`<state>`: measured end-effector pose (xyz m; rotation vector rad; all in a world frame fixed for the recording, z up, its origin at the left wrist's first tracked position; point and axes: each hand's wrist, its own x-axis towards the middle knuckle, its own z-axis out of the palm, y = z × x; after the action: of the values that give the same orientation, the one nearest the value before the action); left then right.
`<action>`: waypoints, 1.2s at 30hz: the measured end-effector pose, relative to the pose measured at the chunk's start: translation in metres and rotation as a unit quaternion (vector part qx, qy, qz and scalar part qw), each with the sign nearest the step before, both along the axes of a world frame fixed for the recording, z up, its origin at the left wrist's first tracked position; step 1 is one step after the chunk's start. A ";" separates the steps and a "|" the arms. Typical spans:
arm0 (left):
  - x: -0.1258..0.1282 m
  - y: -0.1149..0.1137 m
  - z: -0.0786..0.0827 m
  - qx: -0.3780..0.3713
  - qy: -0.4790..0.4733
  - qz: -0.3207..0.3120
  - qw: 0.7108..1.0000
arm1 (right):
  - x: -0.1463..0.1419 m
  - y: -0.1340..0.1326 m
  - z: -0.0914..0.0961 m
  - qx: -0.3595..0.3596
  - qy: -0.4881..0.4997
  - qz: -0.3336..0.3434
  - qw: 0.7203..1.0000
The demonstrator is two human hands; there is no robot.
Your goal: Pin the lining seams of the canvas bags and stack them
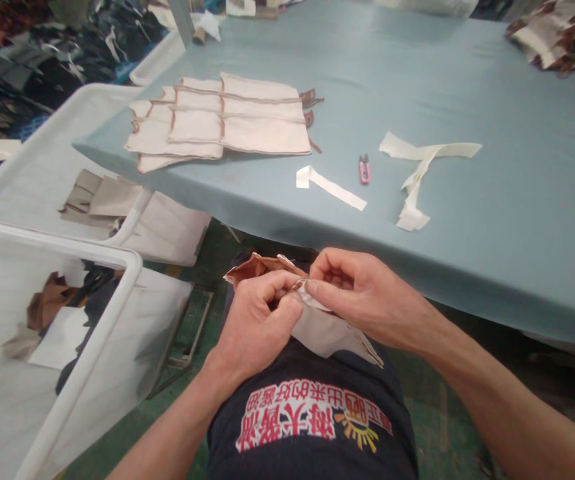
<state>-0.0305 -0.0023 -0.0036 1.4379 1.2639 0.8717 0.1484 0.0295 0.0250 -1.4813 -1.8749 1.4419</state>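
Observation:
Between my hands, over my lap, is a cream fabric piece [324, 330] with a brown inner side showing at its far end. My left hand [262, 313] pinches its edge from the left, thumb and fingers together. Close against it, my right hand [354, 283] pinches the same edge, fingers curled. The fingertips nearly meet and hide the exact spot they grip. On the table [267, 200] beyond lie pink thread snips [364, 171], a short cream strip [334, 189] and a longer tangled cream strip [420, 170].
Several cream fabric pieces with brown edging [262, 120] lie overlapped at the table's left. More brown and cream fabric [562, 33] is heaped at the far right. White bins [137, 267] with fabric scraps stand left of my legs. The table's edge runs just past my hands.

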 end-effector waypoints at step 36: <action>-0.009 0.004 -0.004 -0.079 -0.142 -0.057 0.985 | 0.016 -0.038 -0.034 0.109 0.042 0.002 0.993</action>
<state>-0.0390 0.0015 -0.0077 1.1999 1.0041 0.8460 0.1643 -0.0085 -0.0085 -1.2956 -1.9153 1.2343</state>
